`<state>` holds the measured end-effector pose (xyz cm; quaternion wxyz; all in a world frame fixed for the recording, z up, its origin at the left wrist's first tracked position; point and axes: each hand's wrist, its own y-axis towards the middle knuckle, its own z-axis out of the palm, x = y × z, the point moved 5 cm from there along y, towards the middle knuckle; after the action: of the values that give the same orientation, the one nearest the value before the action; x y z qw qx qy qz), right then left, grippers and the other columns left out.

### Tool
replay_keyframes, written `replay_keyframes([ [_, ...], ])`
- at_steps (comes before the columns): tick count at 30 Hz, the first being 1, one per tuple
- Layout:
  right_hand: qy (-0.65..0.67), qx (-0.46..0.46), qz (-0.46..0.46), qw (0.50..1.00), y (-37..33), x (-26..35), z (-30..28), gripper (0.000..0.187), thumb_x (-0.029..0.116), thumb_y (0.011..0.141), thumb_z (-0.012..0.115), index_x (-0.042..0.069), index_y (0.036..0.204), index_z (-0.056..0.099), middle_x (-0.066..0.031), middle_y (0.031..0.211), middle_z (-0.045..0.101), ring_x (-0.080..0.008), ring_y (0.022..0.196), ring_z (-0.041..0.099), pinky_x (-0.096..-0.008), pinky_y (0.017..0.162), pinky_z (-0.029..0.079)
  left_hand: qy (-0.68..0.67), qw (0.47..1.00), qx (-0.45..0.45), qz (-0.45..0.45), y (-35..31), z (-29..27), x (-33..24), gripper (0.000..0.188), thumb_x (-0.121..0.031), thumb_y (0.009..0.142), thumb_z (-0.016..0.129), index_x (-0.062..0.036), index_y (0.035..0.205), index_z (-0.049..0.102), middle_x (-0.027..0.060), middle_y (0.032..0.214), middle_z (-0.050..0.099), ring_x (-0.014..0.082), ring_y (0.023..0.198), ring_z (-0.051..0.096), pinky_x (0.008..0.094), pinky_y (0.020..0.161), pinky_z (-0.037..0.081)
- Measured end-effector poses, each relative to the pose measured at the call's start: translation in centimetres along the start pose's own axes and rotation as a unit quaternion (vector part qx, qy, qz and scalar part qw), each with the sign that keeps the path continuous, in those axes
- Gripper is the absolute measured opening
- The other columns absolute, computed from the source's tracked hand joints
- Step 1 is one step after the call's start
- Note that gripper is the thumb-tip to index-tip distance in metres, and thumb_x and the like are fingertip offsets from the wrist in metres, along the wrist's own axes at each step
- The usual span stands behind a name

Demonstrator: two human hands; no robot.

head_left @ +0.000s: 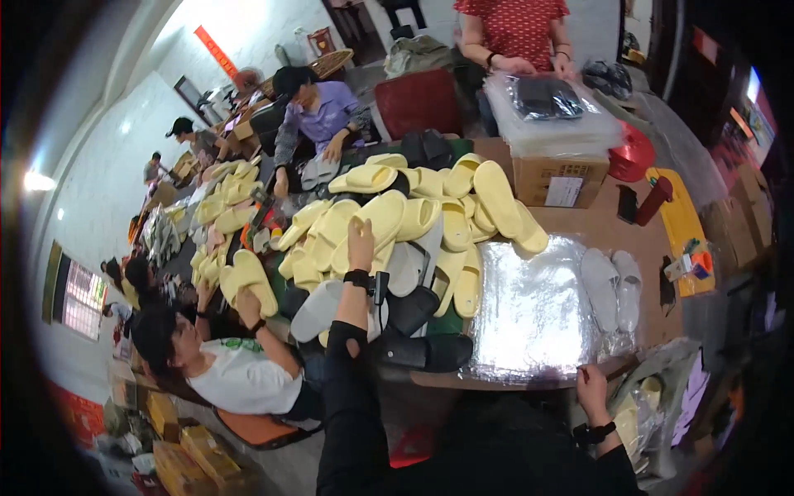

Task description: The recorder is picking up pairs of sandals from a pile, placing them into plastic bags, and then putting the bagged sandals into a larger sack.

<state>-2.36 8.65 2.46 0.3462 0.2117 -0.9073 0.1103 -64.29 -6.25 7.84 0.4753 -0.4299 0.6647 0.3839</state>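
My left hand (361,245) reaches into a heap of pale yellow slippers (496,198), its fingers closed at the edge of one yellow slipper (385,217). Grey slippers (317,311) and black slippers (426,352) lie by my left forearm. My right hand (590,393) is low at the table's near edge, fingers curled; whatever they may hold is too small to make out. Just beyond it lies a stack of shiny clear plastic bags (529,306). A pair of light grey slippers (612,289) rests to the right of the stack.
A cardboard box (559,180) bears more clear bags, where a person in red stands. On my left, a person in white holds yellow slippers (250,283); a person in purple works across the table. A yellow tray (685,231) and a red roll (632,153) lie right.
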Motion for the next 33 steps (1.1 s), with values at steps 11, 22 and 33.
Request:
replay_keyframes([
  [11,0.006,0.035,0.059,0.998,-1.7,2.1,-0.8,0.020,0.019,0.082,0.055,0.003,0.091,0.062,-0.0176,0.080,0.061,-0.0335,0.074,0.059,-0.0397,0.065,0.046,-0.197,0.953,0.135,0.184,-1.6,9.5,-16.3,0.034,-0.005,0.088,0.048,-0.0026,0.122,0.048,0.0096,0.122,0.050,0.0183,0.113,0.045,0.0303,0.098,0.034],
  [22,0.199,0.025,-0.110,0.973,6.8,10.4,-3.8,0.030,0.017,0.084,0.058,0.004,0.111,0.055,-0.0114,0.092,0.062,-0.0214,0.081,0.060,-0.0307,0.070,0.047,-0.433,0.801,0.407,-0.070,-22.6,19.3,-25.6,0.048,-0.003,0.090,0.041,-0.0061,0.136,0.029,0.0148,0.134,0.036,0.0287,0.117,0.044,0.0426,0.096,0.040],
  [33,0.657,0.385,-0.480,0.436,-2.8,25.8,-24.8,0.019,0.011,0.083,0.058,0.005,0.102,0.058,-0.0163,0.104,0.058,-0.0298,0.081,0.061,-0.0510,0.067,0.048,-0.415,0.730,0.446,-0.311,-34.3,23.5,-20.1,0.055,-0.004,0.093,0.032,-0.0116,0.141,0.006,0.0189,0.139,0.025,0.0307,0.123,0.036,0.0443,0.104,0.030],
])
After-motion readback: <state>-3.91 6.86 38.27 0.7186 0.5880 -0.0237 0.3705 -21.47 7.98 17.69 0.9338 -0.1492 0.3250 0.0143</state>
